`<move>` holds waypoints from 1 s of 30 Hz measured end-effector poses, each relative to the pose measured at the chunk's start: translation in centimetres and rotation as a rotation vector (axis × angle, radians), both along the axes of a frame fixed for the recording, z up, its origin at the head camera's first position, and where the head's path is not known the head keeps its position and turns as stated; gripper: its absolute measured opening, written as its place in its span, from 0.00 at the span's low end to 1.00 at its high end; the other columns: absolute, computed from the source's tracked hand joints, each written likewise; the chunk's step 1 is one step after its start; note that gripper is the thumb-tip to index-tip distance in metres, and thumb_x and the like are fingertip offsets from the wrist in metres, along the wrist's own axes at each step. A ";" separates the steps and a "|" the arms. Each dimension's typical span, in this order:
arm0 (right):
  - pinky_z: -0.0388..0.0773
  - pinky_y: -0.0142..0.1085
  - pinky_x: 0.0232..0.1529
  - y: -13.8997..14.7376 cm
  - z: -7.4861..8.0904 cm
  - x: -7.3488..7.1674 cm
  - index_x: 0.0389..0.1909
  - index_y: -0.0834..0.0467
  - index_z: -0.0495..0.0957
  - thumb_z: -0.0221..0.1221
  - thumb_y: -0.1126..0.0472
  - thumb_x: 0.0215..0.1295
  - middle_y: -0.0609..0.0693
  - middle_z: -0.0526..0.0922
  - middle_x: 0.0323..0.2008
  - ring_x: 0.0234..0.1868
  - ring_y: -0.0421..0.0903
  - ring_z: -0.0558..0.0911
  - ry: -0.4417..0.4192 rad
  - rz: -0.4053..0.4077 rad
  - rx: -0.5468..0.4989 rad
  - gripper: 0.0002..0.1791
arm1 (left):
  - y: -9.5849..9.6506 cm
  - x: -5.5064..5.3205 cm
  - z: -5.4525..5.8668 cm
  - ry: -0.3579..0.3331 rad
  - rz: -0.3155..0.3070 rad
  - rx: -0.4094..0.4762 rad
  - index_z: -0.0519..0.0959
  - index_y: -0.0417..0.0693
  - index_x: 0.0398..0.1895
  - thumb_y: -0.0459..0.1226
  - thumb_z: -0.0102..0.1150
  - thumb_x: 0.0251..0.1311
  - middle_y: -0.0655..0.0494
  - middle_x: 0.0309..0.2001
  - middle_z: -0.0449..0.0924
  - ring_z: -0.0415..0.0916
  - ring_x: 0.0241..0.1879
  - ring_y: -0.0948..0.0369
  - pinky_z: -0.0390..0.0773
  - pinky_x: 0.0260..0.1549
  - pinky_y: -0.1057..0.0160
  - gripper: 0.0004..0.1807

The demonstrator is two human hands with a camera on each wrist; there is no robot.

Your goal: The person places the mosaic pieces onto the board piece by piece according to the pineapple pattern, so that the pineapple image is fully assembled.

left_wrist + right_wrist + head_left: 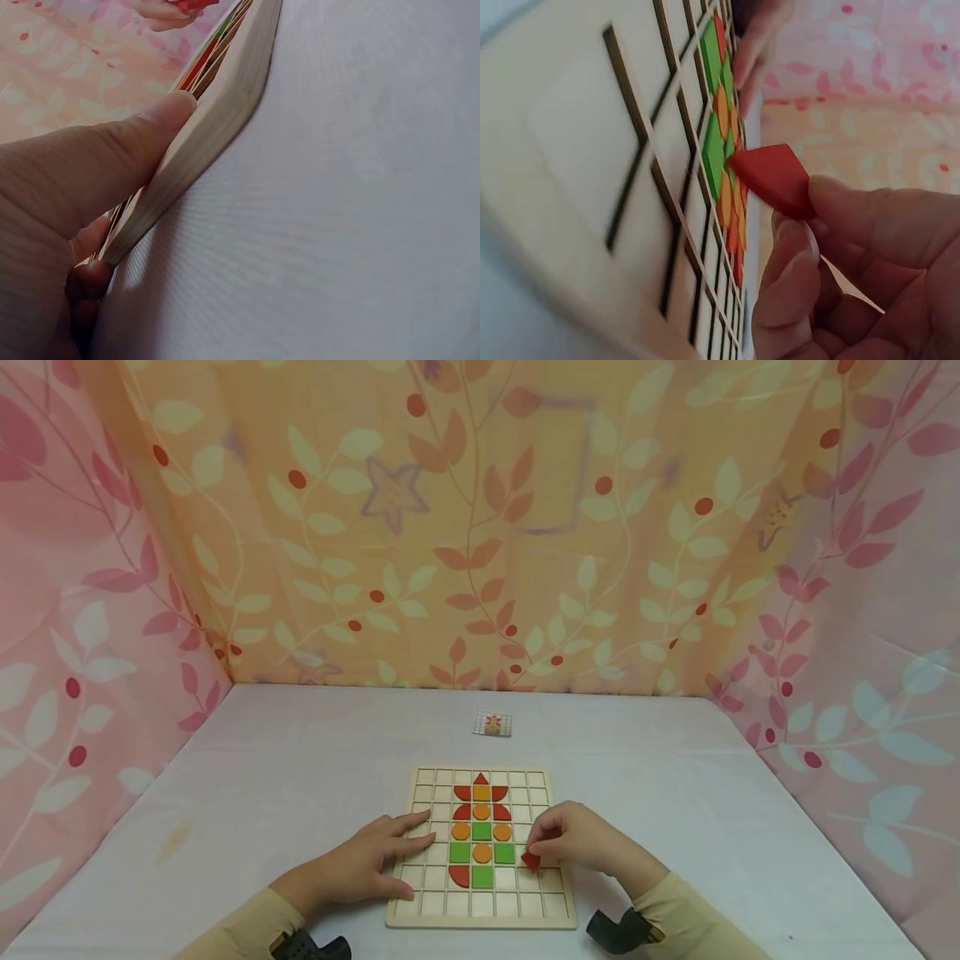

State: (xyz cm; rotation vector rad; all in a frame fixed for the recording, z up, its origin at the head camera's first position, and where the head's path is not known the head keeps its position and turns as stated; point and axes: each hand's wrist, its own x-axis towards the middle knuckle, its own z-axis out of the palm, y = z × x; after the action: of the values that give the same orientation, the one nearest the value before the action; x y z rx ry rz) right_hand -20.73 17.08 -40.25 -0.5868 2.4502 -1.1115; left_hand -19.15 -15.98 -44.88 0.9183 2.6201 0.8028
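A wooden grid board (pixel 555 906) lies on the table, with red, orange and green pieces set in its middle columns. My left hand (pixel 360 860) rests on the board's left edge, fingers stretched over the rim cells. In the left wrist view, the thumb (pixel 127 146) lies on the wooden rim. My right hand (pixel 573 839) pinches a red quarter-circle piece (pixel 776 176) between thumb and fingertips. It holds the piece tilted, over the right-hand cells. Left of it sits a green square (pixel 505 853); a red quarter-circle (pixel 459 877) lies in the lower left of the pattern.
A small card (pixel 492 723) with a grid and a coloured figure lies behind the board. White cloth (pixel 300 752) covers the table. Patterned curtains (pixel 480 527) hang behind and at both sides.
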 end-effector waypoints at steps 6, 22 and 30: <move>0.69 0.33 0.29 -1.6 -1.0 0.2 0.22 0.51 0.80 0.63 0.61 0.55 0.40 0.79 0.21 0.26 0.40 0.72 0.046 0.034 0.015 0.05 | 0.1 0.0 0.0 -0.002 0.005 -0.005 0.63 0.67 0.65 0.64 0.56 0.45 0.62 0.71 0.47 0.54 0.60 0.58 0.58 0.55 0.46 0.41; 0.68 0.33 0.26 -3.2 -1.5 0.9 0.17 0.51 0.78 0.67 0.60 0.50 0.41 0.77 0.18 0.25 0.40 0.72 0.038 -0.028 0.054 0.08 | 0.1 -0.2 -0.2 0.021 -0.002 -0.010 0.62 0.68 0.65 0.65 0.56 0.44 0.62 0.71 0.47 0.55 0.60 0.59 0.59 0.56 0.47 0.41; 0.68 0.32 0.25 -3.3 -1.5 0.9 0.15 0.51 0.79 0.69 0.60 0.47 0.41 0.78 0.17 0.24 0.40 0.72 0.034 -0.028 0.081 0.09 | 0.1 -0.2 -0.1 0.007 0.000 -0.004 0.63 0.67 0.65 0.64 0.57 0.44 0.62 0.71 0.47 0.55 0.60 0.59 0.58 0.56 0.47 0.41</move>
State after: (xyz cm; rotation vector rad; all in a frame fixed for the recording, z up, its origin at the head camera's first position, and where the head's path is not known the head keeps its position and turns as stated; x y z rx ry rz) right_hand -19.87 13.76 -41.73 -0.5531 2.5262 -1.0158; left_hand -19.30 -15.92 -45.00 0.9211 2.6271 0.7952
